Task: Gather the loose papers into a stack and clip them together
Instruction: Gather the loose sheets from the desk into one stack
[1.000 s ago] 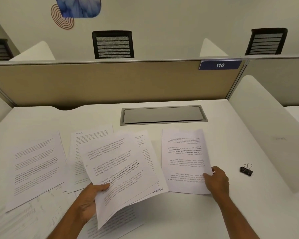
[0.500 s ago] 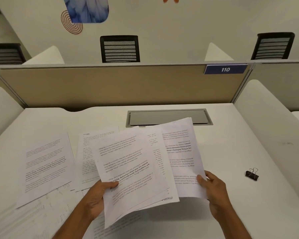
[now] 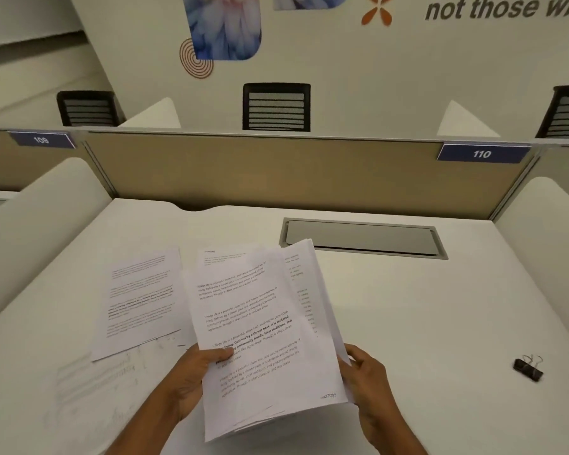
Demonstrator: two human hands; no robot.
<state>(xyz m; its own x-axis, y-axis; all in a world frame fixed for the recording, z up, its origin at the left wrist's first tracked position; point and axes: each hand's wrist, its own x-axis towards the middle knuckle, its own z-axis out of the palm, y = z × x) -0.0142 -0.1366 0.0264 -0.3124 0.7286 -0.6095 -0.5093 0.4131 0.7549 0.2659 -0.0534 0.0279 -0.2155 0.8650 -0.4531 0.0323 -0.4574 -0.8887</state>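
- Holding a fanned bundle of papers [image 3: 263, 339] between both hands: my left hand [image 3: 191, 379] is closed on its left edge with the thumb lying over the print, and my right hand [image 3: 368, 385] pinches the right edge where the back sheets stick out.
- Sheets in the bundle are not square yet (the rear ones jut up and to the right past the front page), so I judge the step in hand is gathering, with squaring up not yet done.
- Just left of my left hand, a loose sheet [image 3: 138, 300] lies flat on the desk [image 3: 440, 307], and another faint page [image 3: 92, 382] lies nearer me, partly under it; both are outside the bundle.
- Well off to the right of my right hand sits the black binder clip [image 3: 529, 369], untouched on the desk.
- Next move, as I see it: one hand must let go to pick up the left-hand sheets, then tap the edges even before reaching right for the clip.
- Beyond the papers, a grey cable hatch [image 3: 362, 239] sits in the desk.
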